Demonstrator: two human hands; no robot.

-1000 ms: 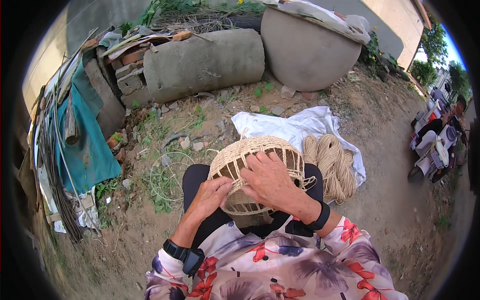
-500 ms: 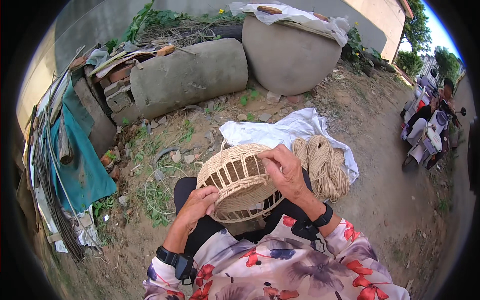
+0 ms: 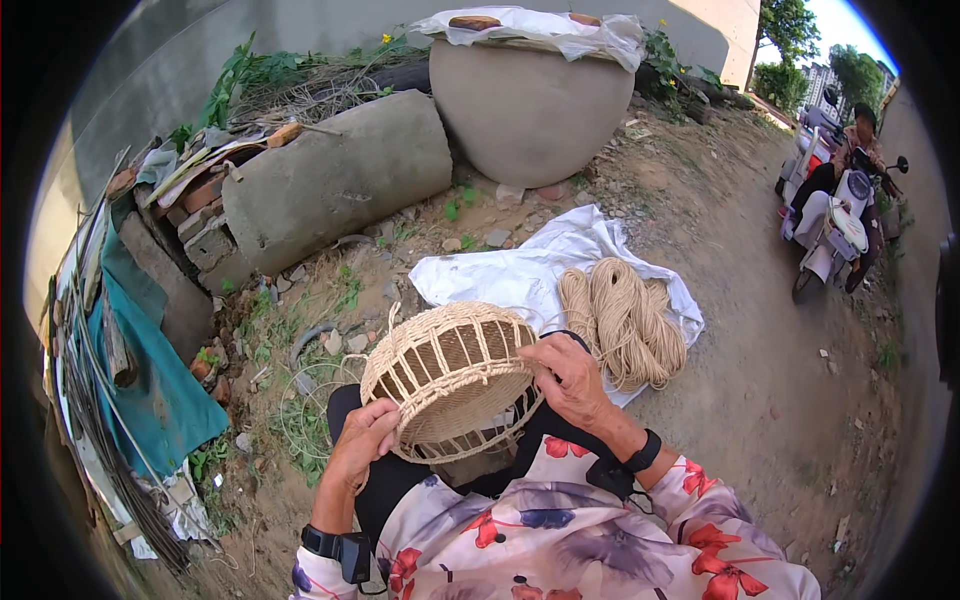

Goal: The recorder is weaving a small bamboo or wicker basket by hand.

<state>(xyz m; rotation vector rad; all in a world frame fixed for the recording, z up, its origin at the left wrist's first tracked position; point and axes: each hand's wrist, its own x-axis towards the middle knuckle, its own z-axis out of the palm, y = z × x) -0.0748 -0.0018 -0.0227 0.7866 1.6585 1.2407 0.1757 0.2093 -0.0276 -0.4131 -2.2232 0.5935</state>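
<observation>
A round basket (image 3: 465,400) of pale twisted cord rests tilted on my lap, its open side facing me. Spaced upright cords form an openwork band between a braided edge and the woven part. My left hand (image 3: 362,440) is closed on the near left edge of the basket, thumb on top. On the other side my right hand (image 3: 568,378) pinches the basket's right side by the openwork; its fingertips partly hide what they grip. Beyond my right hand, several hanks of the same cord (image 3: 625,325) lie on a white plastic sheet (image 3: 490,272).
Thin wire loops (image 3: 308,420) lie on weeds at my left. Behind them are a teal cloth (image 3: 150,350), bundled rods (image 3: 95,440) and a concrete cylinder (image 3: 340,175). A large clay-coloured pot (image 3: 530,110) stands ahead. At the right, a person sits on a white scooter (image 3: 830,220).
My view has turned slightly right. My right hand has moved a little down along the basket's side, fingers now lower near the braided edge. My left hand keeps its hold.
</observation>
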